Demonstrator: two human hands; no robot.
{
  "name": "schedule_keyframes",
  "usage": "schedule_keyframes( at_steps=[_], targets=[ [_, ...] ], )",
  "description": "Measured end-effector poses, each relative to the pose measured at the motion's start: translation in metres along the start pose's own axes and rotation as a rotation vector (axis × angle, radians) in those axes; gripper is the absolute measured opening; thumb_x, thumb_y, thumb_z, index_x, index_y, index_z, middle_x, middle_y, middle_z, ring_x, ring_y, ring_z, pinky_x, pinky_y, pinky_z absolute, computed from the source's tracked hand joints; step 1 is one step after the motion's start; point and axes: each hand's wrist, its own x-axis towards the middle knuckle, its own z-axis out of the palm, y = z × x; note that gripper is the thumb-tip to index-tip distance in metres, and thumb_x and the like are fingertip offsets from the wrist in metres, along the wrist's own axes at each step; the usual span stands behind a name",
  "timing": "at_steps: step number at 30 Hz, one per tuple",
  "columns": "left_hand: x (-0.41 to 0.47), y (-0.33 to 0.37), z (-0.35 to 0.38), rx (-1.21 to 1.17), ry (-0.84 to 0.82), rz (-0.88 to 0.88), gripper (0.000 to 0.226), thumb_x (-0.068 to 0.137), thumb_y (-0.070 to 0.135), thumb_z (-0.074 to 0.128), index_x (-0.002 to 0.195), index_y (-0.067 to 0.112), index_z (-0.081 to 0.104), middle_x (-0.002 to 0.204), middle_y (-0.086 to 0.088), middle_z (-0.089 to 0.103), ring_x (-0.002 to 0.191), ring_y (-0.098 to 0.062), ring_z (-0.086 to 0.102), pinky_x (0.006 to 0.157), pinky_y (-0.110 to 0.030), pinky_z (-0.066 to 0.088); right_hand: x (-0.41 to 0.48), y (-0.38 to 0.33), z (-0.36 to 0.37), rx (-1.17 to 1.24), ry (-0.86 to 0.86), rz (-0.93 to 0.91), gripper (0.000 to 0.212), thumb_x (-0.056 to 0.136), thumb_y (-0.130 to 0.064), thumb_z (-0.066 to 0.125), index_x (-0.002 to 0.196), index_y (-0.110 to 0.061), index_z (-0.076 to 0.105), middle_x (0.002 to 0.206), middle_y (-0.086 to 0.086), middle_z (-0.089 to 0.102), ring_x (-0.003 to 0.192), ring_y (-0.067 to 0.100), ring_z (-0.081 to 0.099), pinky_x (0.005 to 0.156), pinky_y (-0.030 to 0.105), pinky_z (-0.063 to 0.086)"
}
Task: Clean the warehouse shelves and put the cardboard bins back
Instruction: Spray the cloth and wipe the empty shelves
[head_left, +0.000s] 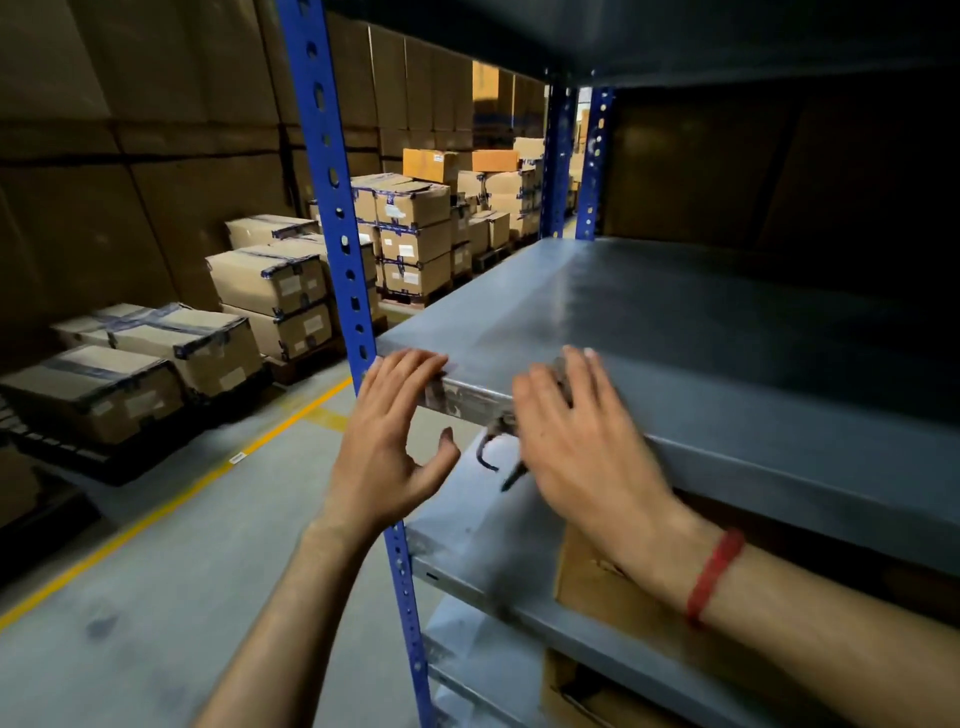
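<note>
An empty grey metal shelf (675, 322) runs across at chest height. My left hand (395, 441) rests its straight fingers on the shelf's front left corner, with the thumb spread below the edge. My right hand (576, 441), blurred by motion, lies on the front edge with its fingers curled round a grey rag (496, 441); a loose end of the rag hangs under the lip. A cardboard bin (587, 582) stands on the lower shelf (478, 525) beneath my right forearm. Part of another cardboard bin (566, 686) shows on the level below.
A blue perforated upright (332, 182) stands at the front left corner of the rack, and two more blue uprights (558, 156) are at the far end. Taped cardboard boxes on pallets (208, 343) line the left side. A yellow floor line (171, 504) crosses the grey floor.
</note>
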Motion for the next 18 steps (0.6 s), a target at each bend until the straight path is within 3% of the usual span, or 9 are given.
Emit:
schedule_keyframes(
  at_steps=[3, 5, 8, 13, 18],
  targets=[
    [0.009, 0.012, 0.001, 0.152, -0.069, 0.064, 0.073, 0.081, 0.037, 0.069, 0.147, 0.016, 0.046, 0.142, -0.007, 0.047, 0.14, -0.025, 0.038, 0.123, -0.051, 0.017, -0.025, 0.019, -0.002, -0.013, 0.001, 0.042, 0.053, 0.095, -0.027, 0.058, 0.135, 0.006, 0.047, 0.129, 0.03, 0.051, 0.136, 0.056, 0.034, 0.109, 0.064, 0.036],
    [0.012, 0.018, 0.009, 0.174, -0.069, 0.092, 0.072, 0.08, 0.04, 0.069, 0.145, 0.018, 0.048, 0.144, -0.005, 0.049, 0.142, -0.025, 0.037, 0.125, -0.051, 0.01, -0.019, 0.011, -0.002, -0.004, -0.008, 0.084, 0.054, 0.096, -0.028, 0.056, 0.136, 0.007, 0.047, 0.127, 0.03, 0.053, 0.136, 0.057, 0.034, 0.11, 0.063, 0.035],
    [0.014, 0.026, 0.023, 0.111, 0.029, 0.064, 0.063, 0.076, 0.039, 0.076, 0.131, 0.014, 0.059, 0.132, -0.003, 0.059, 0.131, -0.027, 0.049, 0.118, -0.057, 0.02, 0.011, -0.018, 0.007, -0.022, 0.054, 0.071, 0.048, 0.099, -0.026, 0.046, 0.136, 0.005, 0.047, 0.125, 0.025, 0.054, 0.128, 0.053, 0.046, 0.109, 0.056, 0.04],
    [0.016, 0.024, 0.029, 0.032, 0.155, 0.035, 0.053, 0.077, 0.04, 0.074, 0.119, 0.009, 0.065, 0.119, -0.004, 0.064, 0.118, -0.027, 0.056, 0.113, -0.052, 0.028, 0.028, -0.036, 0.013, -0.084, 0.069, 0.064, 0.051, 0.1, -0.027, 0.043, 0.141, 0.002, 0.042, 0.13, 0.02, 0.054, 0.122, 0.047, 0.051, 0.107, 0.051, 0.042],
    [0.017, 0.022, 0.025, 0.029, 0.12, 0.068, 0.06, 0.081, 0.056, 0.071, 0.123, 0.013, 0.064, 0.126, -0.003, 0.064, 0.122, -0.023, 0.055, 0.113, -0.051, 0.03, -0.027, 0.029, 0.003, -0.056, 0.199, -0.049, 0.042, 0.102, -0.018, 0.051, 0.14, -0.001, 0.05, 0.126, 0.017, 0.059, 0.111, 0.042, 0.057, 0.099, 0.048, 0.047]
  ],
)
